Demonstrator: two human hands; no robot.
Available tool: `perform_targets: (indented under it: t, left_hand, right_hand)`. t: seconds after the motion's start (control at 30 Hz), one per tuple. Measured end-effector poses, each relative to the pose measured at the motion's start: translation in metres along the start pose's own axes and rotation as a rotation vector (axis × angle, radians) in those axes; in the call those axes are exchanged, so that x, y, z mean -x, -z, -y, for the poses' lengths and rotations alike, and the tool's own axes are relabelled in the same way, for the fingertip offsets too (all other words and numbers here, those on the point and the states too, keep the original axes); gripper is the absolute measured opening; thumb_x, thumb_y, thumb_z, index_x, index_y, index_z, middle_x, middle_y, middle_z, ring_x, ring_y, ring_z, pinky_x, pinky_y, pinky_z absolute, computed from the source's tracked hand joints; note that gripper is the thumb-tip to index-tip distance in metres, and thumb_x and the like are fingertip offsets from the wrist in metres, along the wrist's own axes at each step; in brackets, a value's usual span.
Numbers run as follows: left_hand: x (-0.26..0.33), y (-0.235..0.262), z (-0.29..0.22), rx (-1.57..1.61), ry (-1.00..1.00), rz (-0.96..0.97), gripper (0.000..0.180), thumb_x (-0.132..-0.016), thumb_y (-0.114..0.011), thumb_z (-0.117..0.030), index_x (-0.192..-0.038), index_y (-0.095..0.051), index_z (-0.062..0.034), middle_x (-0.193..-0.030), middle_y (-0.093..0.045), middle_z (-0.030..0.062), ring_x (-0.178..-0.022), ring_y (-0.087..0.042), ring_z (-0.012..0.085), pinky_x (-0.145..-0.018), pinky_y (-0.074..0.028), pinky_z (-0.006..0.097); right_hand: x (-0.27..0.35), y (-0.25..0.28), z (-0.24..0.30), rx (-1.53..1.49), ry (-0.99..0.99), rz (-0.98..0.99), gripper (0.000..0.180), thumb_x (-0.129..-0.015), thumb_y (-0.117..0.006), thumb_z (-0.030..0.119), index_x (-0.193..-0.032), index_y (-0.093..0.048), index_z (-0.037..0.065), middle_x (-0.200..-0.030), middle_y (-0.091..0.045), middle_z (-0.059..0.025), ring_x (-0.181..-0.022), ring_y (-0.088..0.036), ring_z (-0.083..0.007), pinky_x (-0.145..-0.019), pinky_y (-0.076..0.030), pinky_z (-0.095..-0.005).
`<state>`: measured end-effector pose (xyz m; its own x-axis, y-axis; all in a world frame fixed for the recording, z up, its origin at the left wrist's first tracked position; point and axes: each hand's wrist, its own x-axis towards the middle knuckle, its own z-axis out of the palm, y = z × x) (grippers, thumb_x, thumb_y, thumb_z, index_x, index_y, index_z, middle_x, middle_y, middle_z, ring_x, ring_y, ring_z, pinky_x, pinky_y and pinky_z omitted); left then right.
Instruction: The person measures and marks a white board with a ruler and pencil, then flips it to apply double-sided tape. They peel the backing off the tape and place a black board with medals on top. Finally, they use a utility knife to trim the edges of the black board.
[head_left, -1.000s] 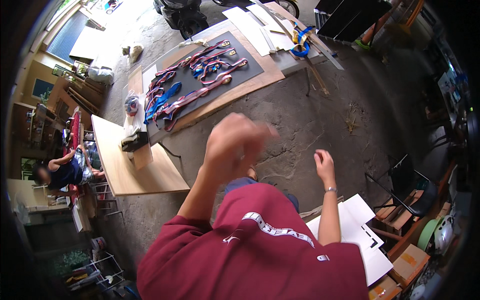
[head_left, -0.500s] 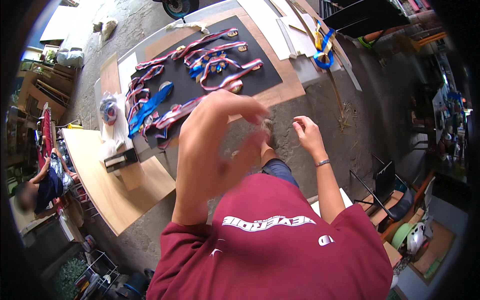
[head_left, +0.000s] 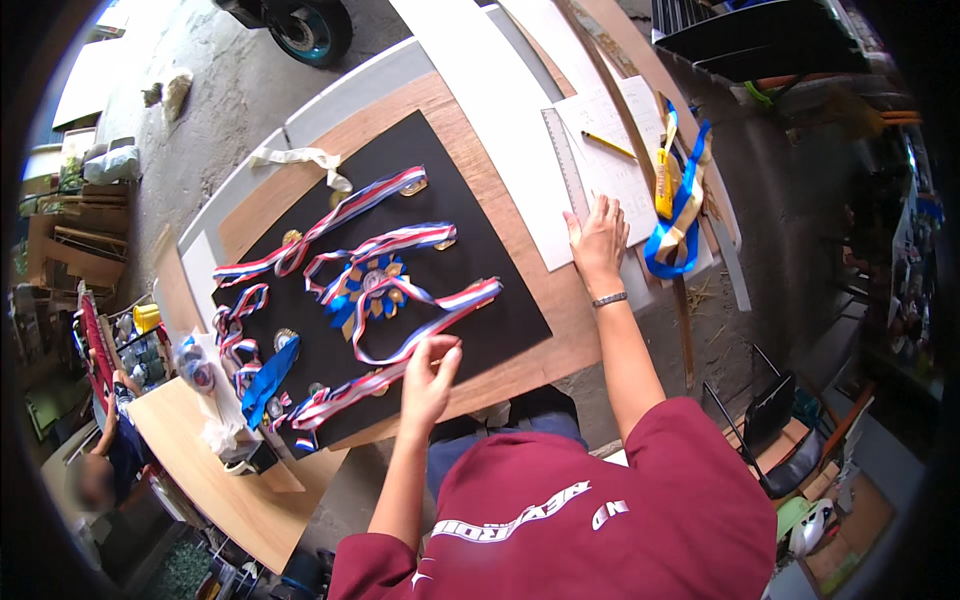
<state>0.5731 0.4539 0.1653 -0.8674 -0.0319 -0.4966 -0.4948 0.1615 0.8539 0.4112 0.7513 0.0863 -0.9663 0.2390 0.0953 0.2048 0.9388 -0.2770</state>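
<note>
Curled fingers of my left hand are over the near edge of a black board, at the end of a striped medal ribbon; the hand hides that end. My right hand lies open on a white sheet of paper, its fingertips near a clear ruler. Several medals on red, white and blue ribbons lie across the board. A blue and gold rosette sits among them, and a blue ribbon lies at the left.
A pencil rests on the paper. To its right are a yellow tube and a looped blue and gold ribbon. A wooden panel and a person are at the left. A wheel stands beyond the table.
My left hand has come down from in front of the view to the board's near edge. My right hand has moved forward onto the paper. The view has shifted over the table.
</note>
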Motion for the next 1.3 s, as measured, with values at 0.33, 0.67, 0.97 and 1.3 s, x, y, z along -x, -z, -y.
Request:
perform_targets:
  t: [0.33, 0.67, 0.97, 1.3]
  left_hand:
    - [-0.175, -0.170, -0.064, 0.377, 0.028, -0.117, 0.074, -0.096, -0.074, -0.018, -0.147, -0.026, 0.0065, -0.149, -0.041, 0.0276, -0.139, -0.045, 0.0310, -0.116, -0.038, 0.042]
    - [-0.202, -0.140, -0.087, 0.448, -0.070, -0.202, 0.016, -0.107, -0.059, -0.016, -0.106, -0.062, 0.0000, -0.089, -0.063, -0.0006, -0.082, -0.053, 0.0039, -0.076, -0.046, 0.022]
    - [-0.184, -0.116, -0.075, 0.519, -0.009, -0.172, 0.020, -0.106, -0.063, -0.019, -0.110, -0.061, -0.0004, -0.098, -0.065, 0.0011, -0.089, -0.057, 0.0064, -0.084, -0.048, 0.025]
    - [-0.148, -0.071, -0.039, -0.937, -0.677, 0.417, 0.058, -0.081, -0.081, -0.028, -0.132, -0.062, -0.0091, -0.139, -0.059, 0.0107, -0.140, -0.049, 0.0299, -0.118, -0.038, 0.048]
  right_hand:
    - [-0.038, -0.007, -0.021, -0.011, 0.104, -0.007, 0.032, -0.095, -0.064, 0.008, -0.126, -0.060, 0.001, -0.113, -0.059, -0.0208, -0.108, -0.057, -0.0395, -0.099, -0.045, -0.0493]
    - [-0.047, 0.019, -0.015, -0.362, 0.012, 0.242, 0.030, -0.100, -0.065, 0.016, -0.124, -0.063, -0.001, -0.107, -0.060, -0.0178, -0.097, -0.062, -0.0328, -0.086, -0.051, -0.0433]
    - [-0.061, 0.026, 0.016, -0.727, -0.057, 0.452, 0.046, -0.102, -0.068, 0.033, -0.127, -0.060, -0.005, -0.110, -0.070, -0.0127, -0.099, -0.063, -0.0167, -0.090, -0.051, -0.0314]
    - [-0.079, 0.047, -0.008, -0.496, 0.014, 0.087, 0.018, -0.106, -0.061, 0.018, -0.110, -0.066, 0.001, -0.089, -0.071, -0.0075, -0.078, -0.065, -0.0138, -0.068, -0.051, -0.0273]
